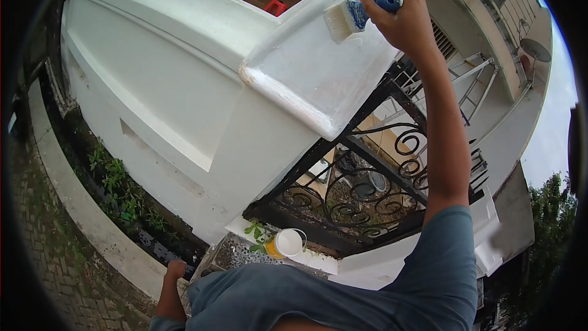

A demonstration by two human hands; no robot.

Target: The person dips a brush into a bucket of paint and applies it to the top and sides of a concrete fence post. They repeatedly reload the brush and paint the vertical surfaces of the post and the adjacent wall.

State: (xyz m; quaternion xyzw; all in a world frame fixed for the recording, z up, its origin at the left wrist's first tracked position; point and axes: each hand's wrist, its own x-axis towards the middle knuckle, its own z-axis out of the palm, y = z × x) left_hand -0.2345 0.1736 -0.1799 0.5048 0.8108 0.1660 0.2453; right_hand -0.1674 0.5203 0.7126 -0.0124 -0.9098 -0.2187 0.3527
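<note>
In my right hand (401,21), raised at the upper right, is a wide paintbrush (355,17) with a blue handle and pale, paint-covered bristles. The bristles meet the flat top of the white pillar (306,55), near its far edge. Wet-looking white paint shines along the pillar's near edge. My left hand (176,268) hangs low at my side, its fingers curled; whether anything is inside them I cannot make out. A yellow bucket (288,243) of white paint with a wire handle stands on the ground before me.
A long white wall (141,73) runs left from the pillar. The black iron gate (367,178) with scrollwork stands to its right. A ditch with plants (116,184) lies below the wall. Behind the gate are a ladder (474,86) and, farther left, a red object (275,7).
</note>
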